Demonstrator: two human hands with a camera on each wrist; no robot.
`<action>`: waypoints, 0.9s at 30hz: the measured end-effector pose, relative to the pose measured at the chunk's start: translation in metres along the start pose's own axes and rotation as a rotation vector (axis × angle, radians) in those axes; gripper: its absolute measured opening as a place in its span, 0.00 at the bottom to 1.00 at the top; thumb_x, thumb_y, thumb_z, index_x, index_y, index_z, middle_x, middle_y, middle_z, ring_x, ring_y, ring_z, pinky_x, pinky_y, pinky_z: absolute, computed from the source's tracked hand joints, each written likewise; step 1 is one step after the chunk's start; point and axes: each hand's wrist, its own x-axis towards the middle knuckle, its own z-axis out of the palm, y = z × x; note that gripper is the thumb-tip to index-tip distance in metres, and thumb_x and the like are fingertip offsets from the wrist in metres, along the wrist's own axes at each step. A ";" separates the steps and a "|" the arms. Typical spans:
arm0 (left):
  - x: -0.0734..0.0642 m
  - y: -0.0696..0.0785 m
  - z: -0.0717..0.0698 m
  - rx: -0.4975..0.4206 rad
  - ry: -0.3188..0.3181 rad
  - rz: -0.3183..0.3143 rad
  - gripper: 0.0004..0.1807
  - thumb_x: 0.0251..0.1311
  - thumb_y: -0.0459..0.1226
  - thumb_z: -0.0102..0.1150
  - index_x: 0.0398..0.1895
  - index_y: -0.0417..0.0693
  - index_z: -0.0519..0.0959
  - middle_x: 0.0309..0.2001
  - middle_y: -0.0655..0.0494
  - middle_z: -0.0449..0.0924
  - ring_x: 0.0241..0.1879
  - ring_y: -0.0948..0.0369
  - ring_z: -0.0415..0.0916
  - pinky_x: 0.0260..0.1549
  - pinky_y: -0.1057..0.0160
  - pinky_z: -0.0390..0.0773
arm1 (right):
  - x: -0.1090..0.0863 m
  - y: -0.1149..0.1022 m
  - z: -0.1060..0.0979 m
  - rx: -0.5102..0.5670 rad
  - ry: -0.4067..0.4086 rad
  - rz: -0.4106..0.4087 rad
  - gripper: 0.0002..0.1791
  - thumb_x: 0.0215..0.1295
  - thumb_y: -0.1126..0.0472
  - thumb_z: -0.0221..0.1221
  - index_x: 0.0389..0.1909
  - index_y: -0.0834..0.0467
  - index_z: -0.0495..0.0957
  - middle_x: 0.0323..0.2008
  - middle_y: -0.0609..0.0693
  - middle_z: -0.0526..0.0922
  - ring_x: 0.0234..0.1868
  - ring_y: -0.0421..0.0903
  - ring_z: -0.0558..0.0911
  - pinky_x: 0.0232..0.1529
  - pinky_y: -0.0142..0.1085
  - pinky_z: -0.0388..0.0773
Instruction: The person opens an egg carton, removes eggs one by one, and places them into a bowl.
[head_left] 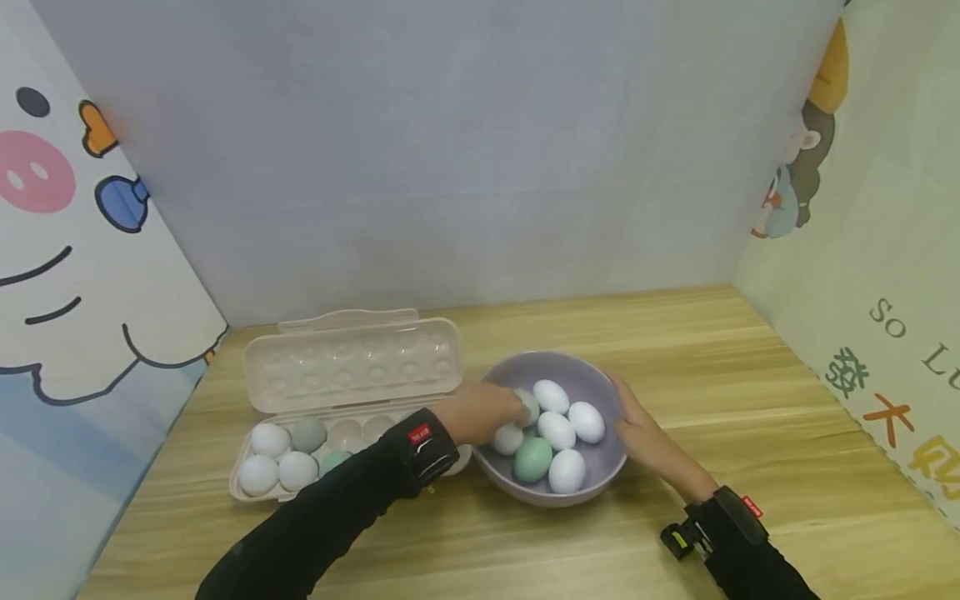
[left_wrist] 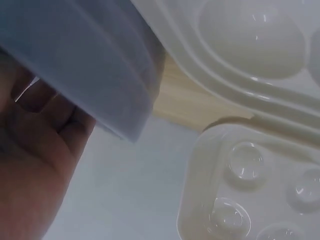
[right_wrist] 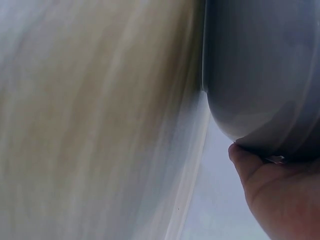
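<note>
A grey-purple bowl (head_left: 546, 500) holds several white eggs (head_left: 557, 431) and a green egg (head_left: 532, 460). My left hand (head_left: 480, 413) reaches over the bowl's left rim, its fingers curled at a pale grey-green egg (head_left: 528, 406) and pinching it. In the left wrist view, the bowl's wall (left_wrist: 95, 65) hides those fingertips. On the bowl's right side, my right hand (head_left: 645, 437) grips the rim; its thumb (right_wrist: 245, 160) presses the outer wall in the right wrist view. Left of the bowl lies an open egg carton (head_left: 251, 492) with white and greenish eggs in its left cups.
The carton's clear lid (head_left: 352, 367) stands raised behind its tray. My left forearm (head_left: 352, 500) crosses in front of the carton and hides some cups. A wood-grain table (head_left: 675, 350) meets a pale back wall (head_left: 480, 167), with printed panels at both sides.
</note>
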 end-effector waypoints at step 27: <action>-0.186 -0.069 -0.024 -0.121 0.095 -0.541 0.19 0.46 0.30 0.62 0.45 0.45 0.74 0.46 0.50 0.75 0.49 0.51 0.70 0.48 0.51 0.70 | 0.000 0.000 0.002 0.014 -0.027 0.018 0.38 0.50 0.78 0.36 0.66 0.63 0.40 0.65 0.68 0.43 0.64 0.67 0.46 0.58 0.63 0.48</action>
